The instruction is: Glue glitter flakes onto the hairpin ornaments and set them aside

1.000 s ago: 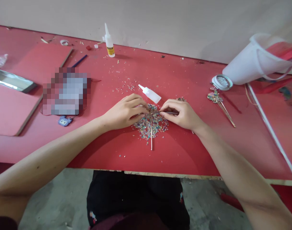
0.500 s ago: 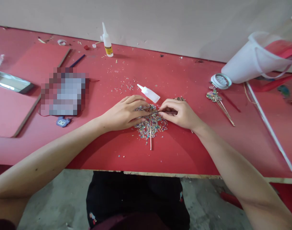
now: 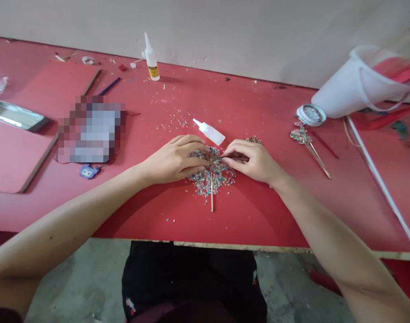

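Note:
A gold-coloured hairpin (image 3: pixel 212 186) lies across a pile of small multicoloured chips (image 3: pixel 221 172), its stem pointing toward the table's front edge. My left hand (image 3: pixel 178 160) reaches over the pile from the left, fingertips closed at the hairpin's head, which they partly hide. From the other side, my right hand (image 3: pixel 253 158) pinches a thin dark pointed tool (image 3: pixel 219 157), whose tip is at the hairpin's head; its exact kind is unclear. Just beyond the hands lies a white squeeze bottle (image 3: pixel 211 133). Gold metal pieces (image 3: pixel 253 140) show behind my right hand.
A labelled glue bottle (image 3: pixel 152 65) stands near the wall. On the right are a decorated hairpin (image 3: pixel 302 135), a round container (image 3: pixel 311 115), a tipped white bucket (image 3: pixel 341 85) and a long white strip (image 3: pixel 381 179). Leftward lie a blurred-out flat object (image 3: pixel 95 132) and boards (image 3: pixel 19 157).
The fingers of my left hand have shifted slightly at the hairpin's head. My right hand keeps its pinch on the dark tool; the surrounding things stay put.

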The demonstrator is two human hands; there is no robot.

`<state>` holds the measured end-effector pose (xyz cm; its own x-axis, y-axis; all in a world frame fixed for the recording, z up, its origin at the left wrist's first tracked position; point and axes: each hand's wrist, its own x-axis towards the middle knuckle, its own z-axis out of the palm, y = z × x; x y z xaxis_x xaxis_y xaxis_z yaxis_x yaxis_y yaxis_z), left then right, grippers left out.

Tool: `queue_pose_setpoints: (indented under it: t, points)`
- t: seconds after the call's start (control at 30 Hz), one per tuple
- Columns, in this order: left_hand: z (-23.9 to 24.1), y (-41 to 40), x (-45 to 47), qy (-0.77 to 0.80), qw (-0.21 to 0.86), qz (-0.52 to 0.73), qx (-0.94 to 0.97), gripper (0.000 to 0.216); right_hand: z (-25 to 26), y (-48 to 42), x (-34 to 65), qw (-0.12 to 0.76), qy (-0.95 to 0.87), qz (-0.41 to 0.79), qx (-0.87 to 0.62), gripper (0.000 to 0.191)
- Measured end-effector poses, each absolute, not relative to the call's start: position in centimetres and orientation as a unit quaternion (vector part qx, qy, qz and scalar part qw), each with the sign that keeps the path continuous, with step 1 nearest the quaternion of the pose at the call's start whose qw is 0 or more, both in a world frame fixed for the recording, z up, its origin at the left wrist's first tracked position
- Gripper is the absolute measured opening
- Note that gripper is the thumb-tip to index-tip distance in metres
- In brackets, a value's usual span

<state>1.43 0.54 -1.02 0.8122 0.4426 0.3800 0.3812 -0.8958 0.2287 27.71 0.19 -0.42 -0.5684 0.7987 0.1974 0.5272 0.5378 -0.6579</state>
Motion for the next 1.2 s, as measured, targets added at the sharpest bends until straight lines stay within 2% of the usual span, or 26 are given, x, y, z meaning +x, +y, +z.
queue_pose_setpoints:
  t: [1.2]
  points:
    - [-1.16, 0.55, 1.46, 0.231, 0.06, 0.222, 0.945, 0.025, -0.24, 0.19, 27.7, 0.245, -0.841, 0.284, -0.389, 0.008]
